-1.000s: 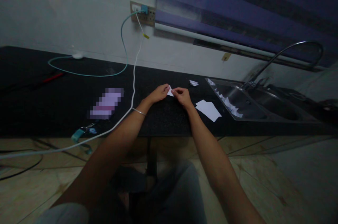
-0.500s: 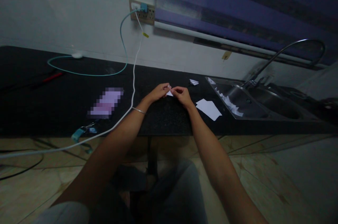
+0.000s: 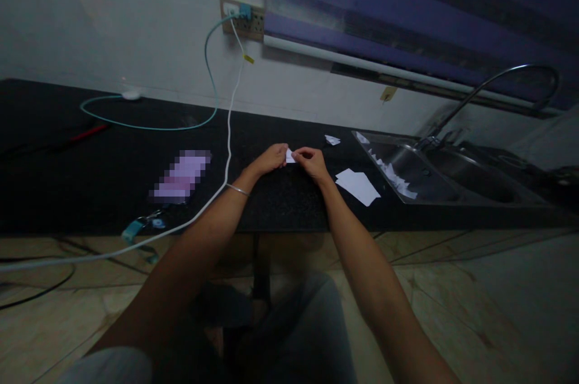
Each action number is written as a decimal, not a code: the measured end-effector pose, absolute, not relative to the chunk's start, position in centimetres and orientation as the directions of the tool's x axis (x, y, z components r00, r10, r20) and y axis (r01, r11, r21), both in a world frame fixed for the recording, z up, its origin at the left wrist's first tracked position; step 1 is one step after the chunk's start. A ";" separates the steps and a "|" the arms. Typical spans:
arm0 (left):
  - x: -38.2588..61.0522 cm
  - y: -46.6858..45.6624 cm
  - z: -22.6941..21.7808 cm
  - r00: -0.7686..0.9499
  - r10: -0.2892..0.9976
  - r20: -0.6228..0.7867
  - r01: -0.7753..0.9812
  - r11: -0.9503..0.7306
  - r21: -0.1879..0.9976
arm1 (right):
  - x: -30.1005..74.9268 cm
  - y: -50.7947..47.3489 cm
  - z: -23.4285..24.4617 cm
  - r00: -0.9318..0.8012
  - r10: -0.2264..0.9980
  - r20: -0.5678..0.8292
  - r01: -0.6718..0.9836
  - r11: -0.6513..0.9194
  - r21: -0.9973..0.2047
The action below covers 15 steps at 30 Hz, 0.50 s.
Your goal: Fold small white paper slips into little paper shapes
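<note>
Both my hands meet over the black counter [image 3: 280, 203], pinching one small folded piece of white paper [image 3: 290, 157] between them. My left hand [image 3: 270, 159] grips its left side with curled fingers; a thin bangle sits on that wrist. My right hand [image 3: 310, 163] pinches the right side of the paper with thumb and fingers. The paper is mostly hidden by my fingers.
White paper sheets [image 3: 358, 185] lie right of my hands, a small scrap [image 3: 332, 140] behind. A steel sink [image 3: 434, 173] with paper bits and a curved tap [image 3: 497, 85] is at right. A white cable [image 3: 228, 137], a teal cable [image 3: 149, 125], a blurred purple object [image 3: 182, 176] and a lanyard [image 3: 140, 230] lie left.
My hands have closed together over the paper, so less of it shows now. They stay in the same spot on the counter.
</note>
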State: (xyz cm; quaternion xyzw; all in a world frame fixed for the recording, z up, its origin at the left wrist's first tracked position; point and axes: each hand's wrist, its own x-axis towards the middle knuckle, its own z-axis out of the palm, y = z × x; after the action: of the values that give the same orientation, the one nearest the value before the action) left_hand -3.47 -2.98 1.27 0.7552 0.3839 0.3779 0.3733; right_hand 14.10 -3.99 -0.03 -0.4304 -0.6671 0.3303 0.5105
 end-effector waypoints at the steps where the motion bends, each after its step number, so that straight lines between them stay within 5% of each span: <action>1: -3.5 -3.0 1.2 0.425 0.856 0.293 0.297 -0.438 0.848 | 14.1 -4.0 0.0 -0.105 0.912 0.397 0.240 0.410 -0.880; 15: -3.4 -3.3 1.2 0.510 0.803 0.309 0.234 -0.475 0.848 | 14.2 -4.0 0.1 -0.040 0.919 0.392 0.212 0.392 -0.895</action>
State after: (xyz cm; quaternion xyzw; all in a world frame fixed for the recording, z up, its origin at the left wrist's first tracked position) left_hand -3.41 -3.25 1.20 0.7769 0.3336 0.3659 0.3889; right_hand 14.22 -3.99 0.13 -0.4412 -0.6407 0.3309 0.5341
